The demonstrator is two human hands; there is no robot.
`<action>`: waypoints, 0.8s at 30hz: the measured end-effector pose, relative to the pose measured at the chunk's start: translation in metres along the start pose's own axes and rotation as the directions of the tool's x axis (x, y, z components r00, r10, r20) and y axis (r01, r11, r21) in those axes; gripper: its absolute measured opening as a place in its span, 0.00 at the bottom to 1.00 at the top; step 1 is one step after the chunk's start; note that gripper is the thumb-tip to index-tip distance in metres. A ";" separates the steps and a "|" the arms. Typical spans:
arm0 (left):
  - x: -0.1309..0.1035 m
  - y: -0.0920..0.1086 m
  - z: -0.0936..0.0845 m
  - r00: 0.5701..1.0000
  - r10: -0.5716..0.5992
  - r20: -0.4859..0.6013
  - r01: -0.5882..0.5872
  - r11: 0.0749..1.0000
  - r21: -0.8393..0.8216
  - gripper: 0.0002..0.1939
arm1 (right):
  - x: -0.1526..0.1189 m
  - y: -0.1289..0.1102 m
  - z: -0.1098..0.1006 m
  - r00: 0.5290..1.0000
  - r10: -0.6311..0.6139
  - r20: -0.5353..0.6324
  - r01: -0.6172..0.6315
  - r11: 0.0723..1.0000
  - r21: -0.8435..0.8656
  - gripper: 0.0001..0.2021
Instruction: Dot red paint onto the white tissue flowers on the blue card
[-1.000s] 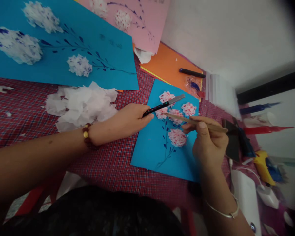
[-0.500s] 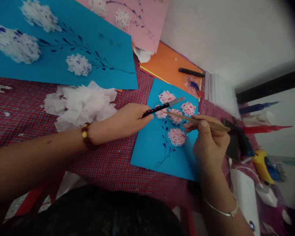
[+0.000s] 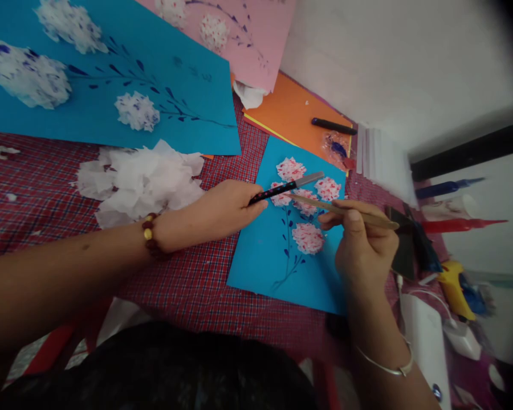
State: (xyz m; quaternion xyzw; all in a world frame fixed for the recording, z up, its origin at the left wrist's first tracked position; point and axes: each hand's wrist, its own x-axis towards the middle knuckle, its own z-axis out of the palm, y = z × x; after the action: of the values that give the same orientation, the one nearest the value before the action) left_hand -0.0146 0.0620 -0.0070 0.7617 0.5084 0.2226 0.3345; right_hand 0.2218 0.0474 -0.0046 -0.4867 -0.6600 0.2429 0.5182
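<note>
My left hand (image 3: pixel 222 212) is closed around a black dotted pen (image 3: pixel 273 192) with a grey end, which points to the upper right. Pinched in the fingers of my right hand (image 3: pixel 365 242) is a slim wooden stick (image 3: pixel 346 213). Its thin end lies just below the pen, over the flowers; I cannot tell whether it touches them. Under both hands is a blue sheet (image 3: pixel 252 262) bearing several red-speckled white paper flowers (image 3: pixel 308 238) and dark painted stems and leaves.
White tissue paper (image 3: pixel 149 176) lies beside my left forearm. A larger blue flower picture (image 3: pixel 196 136) and a pink one (image 3: pixel 269 51) are behind. Orange sheets (image 3: pixel 282 105) carry a black marker (image 3: pixel 333 126). To the right are a red tube (image 3: pixel 453 226), a yellow object (image 3: pixel 456 287) and a white power strip (image 3: pixel 425 341).
The pen in my left hand has shifted very slightly to the right. My right hand and the stick have barely moved.
</note>
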 end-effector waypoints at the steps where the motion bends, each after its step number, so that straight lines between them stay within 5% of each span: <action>1: 0.000 0.000 0.000 1.000 0.001 0.003 -0.001 1.000 -0.003 0.16 | 0.000 -0.001 0.000 1.000 0.007 0.028 -0.007 1.000 0.000 0.08; 5: 0.000 0.001 -0.001 1.000 -0.009 0.013 0.009 1.000 -0.002 0.15 | 0.000 -0.001 0.000 0.995 0.032 0.093 -0.032 0.999 -0.008 0.08; 24: 0.001 -0.001 0.001 1.000 0.004 0.014 -0.004 1.000 0.021 0.14 | -0.001 0.001 -0.001 0.998 0.005 0.055 -0.004 1.000 -0.011 0.08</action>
State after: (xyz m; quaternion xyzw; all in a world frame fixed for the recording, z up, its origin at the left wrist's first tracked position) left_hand -0.0140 0.0628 -0.0081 0.7677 0.5068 0.2126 0.3296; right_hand 0.2233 0.0466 -0.0049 -0.4842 -0.6742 0.2538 0.4965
